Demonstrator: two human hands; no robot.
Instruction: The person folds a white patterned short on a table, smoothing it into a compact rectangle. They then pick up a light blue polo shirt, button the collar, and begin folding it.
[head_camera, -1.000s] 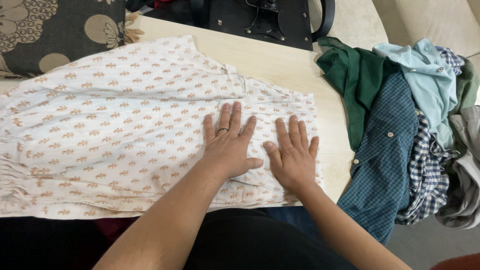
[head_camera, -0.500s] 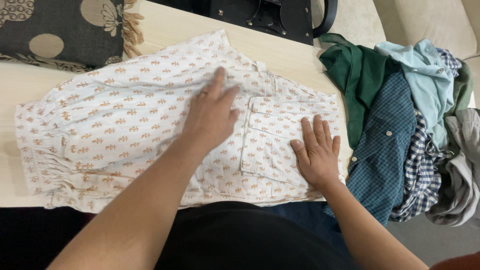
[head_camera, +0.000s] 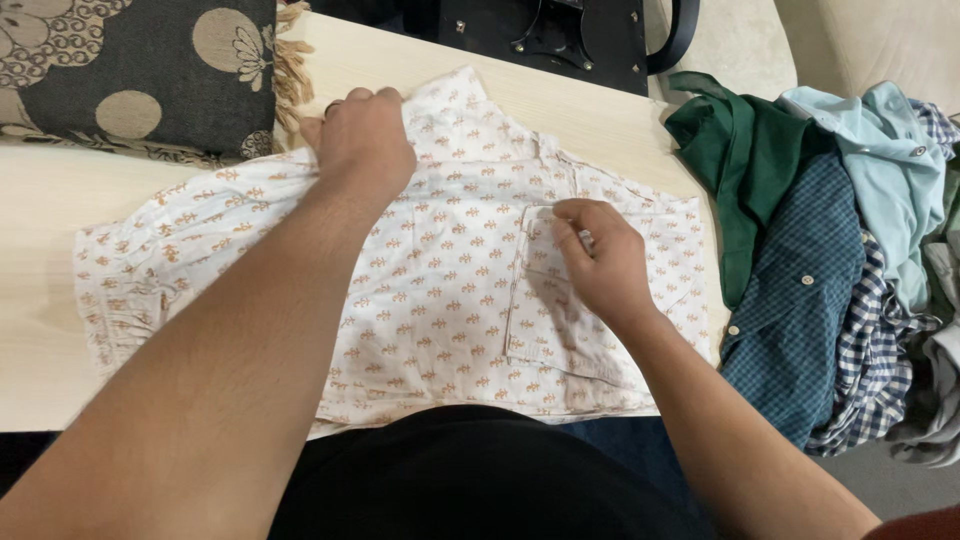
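A white printed garment (head_camera: 440, 300) with small orange motifs lies spread flat across the middle of a pale wooden tabletop (head_camera: 40, 330), its near hem hanging just over the near edge. Bare wood shows to the left of the cloth and along the far edge. A dark patterned cushion (head_camera: 130, 70) sits at the far left, a black bag (head_camera: 560, 40) at the far middle, and a pile of shirts (head_camera: 830, 260) crowds the right edge. The left hand (head_camera: 362, 135) grips the garment's far edge, fingers curled. The right hand (head_camera: 598, 255) pinches the pocket's top edge.
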